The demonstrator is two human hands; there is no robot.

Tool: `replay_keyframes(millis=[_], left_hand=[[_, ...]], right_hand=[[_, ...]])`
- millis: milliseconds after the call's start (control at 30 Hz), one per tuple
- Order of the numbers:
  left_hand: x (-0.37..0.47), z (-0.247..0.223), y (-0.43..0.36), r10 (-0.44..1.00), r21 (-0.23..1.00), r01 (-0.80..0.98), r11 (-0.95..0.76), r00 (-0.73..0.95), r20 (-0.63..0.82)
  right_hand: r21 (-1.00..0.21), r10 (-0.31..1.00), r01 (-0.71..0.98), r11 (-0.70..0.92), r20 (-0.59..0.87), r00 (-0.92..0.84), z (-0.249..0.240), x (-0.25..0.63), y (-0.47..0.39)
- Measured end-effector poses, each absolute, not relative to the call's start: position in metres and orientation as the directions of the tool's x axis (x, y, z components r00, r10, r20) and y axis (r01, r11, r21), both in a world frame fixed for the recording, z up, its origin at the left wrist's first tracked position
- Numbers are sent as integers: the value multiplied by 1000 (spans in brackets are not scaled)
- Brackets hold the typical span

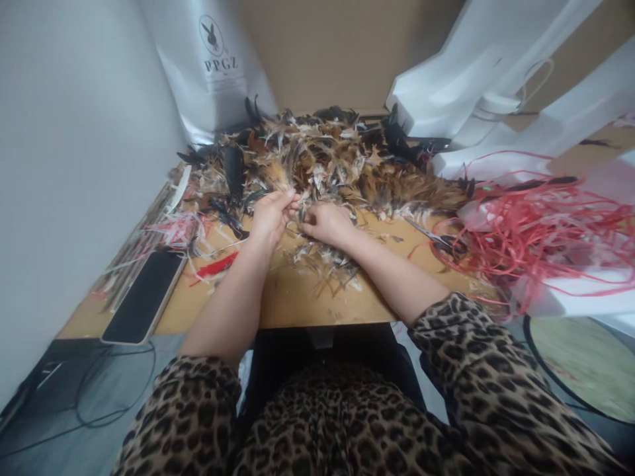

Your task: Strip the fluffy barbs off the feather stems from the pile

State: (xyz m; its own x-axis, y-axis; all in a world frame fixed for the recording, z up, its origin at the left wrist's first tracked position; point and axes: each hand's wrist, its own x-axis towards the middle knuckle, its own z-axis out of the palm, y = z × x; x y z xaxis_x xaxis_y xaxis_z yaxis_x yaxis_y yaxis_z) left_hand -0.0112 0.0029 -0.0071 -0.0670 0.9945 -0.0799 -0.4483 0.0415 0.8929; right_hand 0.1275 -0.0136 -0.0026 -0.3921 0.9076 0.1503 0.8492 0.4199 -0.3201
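A large heap of brown, black and white feathers [317, 152] covers the back of the wooden table [278, 297]. At the heap's front edge, my left hand [272, 215] is closed in a pinch on a light brown feather [278, 173] that points up from the fingertips. Close beside it on the right, my right hand [327, 223] has its fingers curled down at the feathers; whatever lies between them is hidden. Below my right hand lies a small scatter of loose feathers [327, 264].
A phone [143, 297] lies at the left edge by a bundle of thin sticks [133, 244]. A red feather [217, 264] is near my left forearm. Scissors [436, 238] rest at right beside tangled red strips [540, 231]. White bags [213, 86] stand behind.
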Motion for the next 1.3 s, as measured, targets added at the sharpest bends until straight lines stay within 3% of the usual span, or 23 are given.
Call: replay_keyframes(millis=[133, 233, 333, 433, 567, 733, 1100, 1300], left_hand=[[-11, -8, 3, 996, 895, -443, 47, -51, -78], [-11, -8, 3, 996, 896, -441, 44, -50, -74], [-11, -8, 3, 996, 898, -438, 45, -54, -76], [-11, -7, 2, 995, 896, -440, 58, -50, -89], [-10, -7, 1, 993, 901, -424, 90, -25, -111], [-9, -9, 0, 986, 896, -412, 163, 52, -156], [-8, -9, -2, 954, 878, -401, 264, 240, -177], [-7, -9, 0, 978, 868, -457, 195, 155, -139]], right_hand=[[-337, 939, 877, 341, 80, -335, -9, 126, -10], [-528, 950, 795, 299, 85, -301, -12, 134, 0], [-833, 961, 538, 131, -27, -276, -13, 142, 10], [-975, 959, 206, -88, -139, -248, -13, 146, 17], [-968, 937, -115, -224, -182, -297, -11, 149, 20], [-919, 924, -302, -253, -137, -358, -6, 155, 21], [-919, 912, -308, -246, -112, -395, -7, 154, 21], [-918, 919, -321, -234, -102, -380, -6, 156, 21]])
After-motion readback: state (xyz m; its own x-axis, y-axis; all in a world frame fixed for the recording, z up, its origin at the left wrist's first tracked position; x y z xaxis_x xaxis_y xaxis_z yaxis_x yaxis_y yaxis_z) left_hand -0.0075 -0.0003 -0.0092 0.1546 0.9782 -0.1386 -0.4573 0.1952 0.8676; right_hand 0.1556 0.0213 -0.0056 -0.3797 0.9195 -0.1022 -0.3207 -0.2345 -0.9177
